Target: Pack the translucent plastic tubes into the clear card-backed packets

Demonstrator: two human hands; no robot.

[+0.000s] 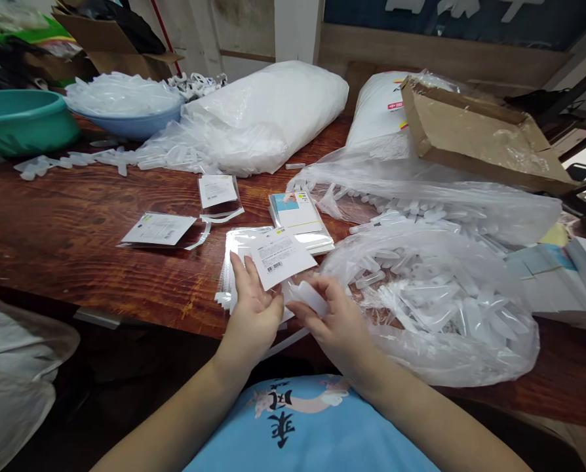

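My left hand holds the lower left edge of a clear packet with a white printed card in it. At the packet's open lower end, my right hand pinches a whitish translucent piece. Beneath the hands lies a fanned stack of clear bags. Just behind is a stack of cards with blue and white print. Two bagged cards, one at the left and one farther back, lie flat on the table.
An open plastic bag of translucent pieces spreads on the wooden table at the right, near more cards. Behind are a green basin, a filled blue bowl, a large white sack and a cardboard box.
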